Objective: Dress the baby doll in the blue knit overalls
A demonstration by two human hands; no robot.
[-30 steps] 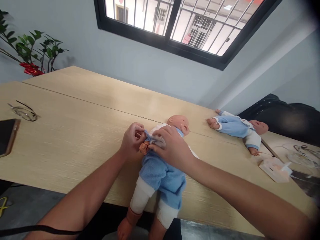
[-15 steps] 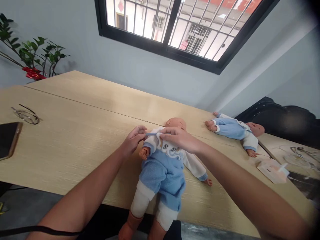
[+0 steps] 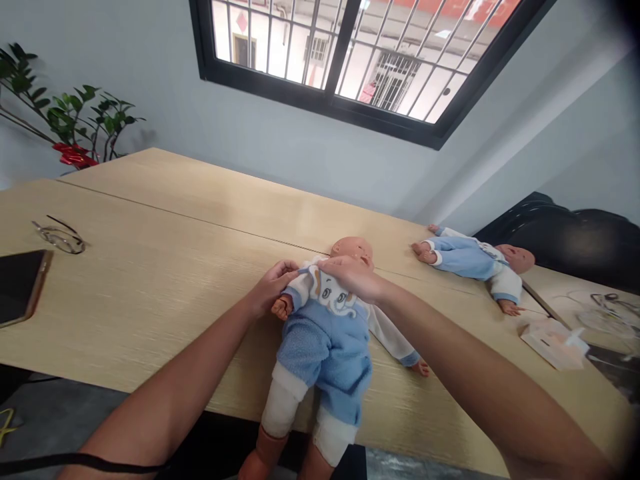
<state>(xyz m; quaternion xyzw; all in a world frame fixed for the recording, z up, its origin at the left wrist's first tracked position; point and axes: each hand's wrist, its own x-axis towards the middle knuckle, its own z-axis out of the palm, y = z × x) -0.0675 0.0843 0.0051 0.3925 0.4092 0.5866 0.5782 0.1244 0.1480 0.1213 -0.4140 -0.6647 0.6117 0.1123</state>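
A baby doll [image 3: 325,340] lies on its back at the table's near edge, its feet past the edge. It wears blue overalls [image 3: 345,357] with an elephant face on the bib, over a white top with blue cuffs. My left hand [image 3: 270,288] is at the doll's shoulder, fingers pinched on the blue overall strap [image 3: 303,271]. My right hand [image 3: 353,276] lies over the upper bib, its thumb and fingers closed on the bib's top corner beside the strap. Any fastener there is hidden by my fingers.
A second doll [image 3: 470,259] in like clothes lies at the right, near a tissue pack [image 3: 555,341] and a coil of clear tubing [image 3: 607,310]. Glasses [image 3: 61,237] and a phone [image 3: 23,287] rest on the left of the table [image 3: 165,267]. A potted plant [image 3: 75,120] stands behind.
At half a second ago, a longer stretch of strap showed between my hands. Now they are closer together, and the strap is shorter in view. The whole view has shifted slightly.
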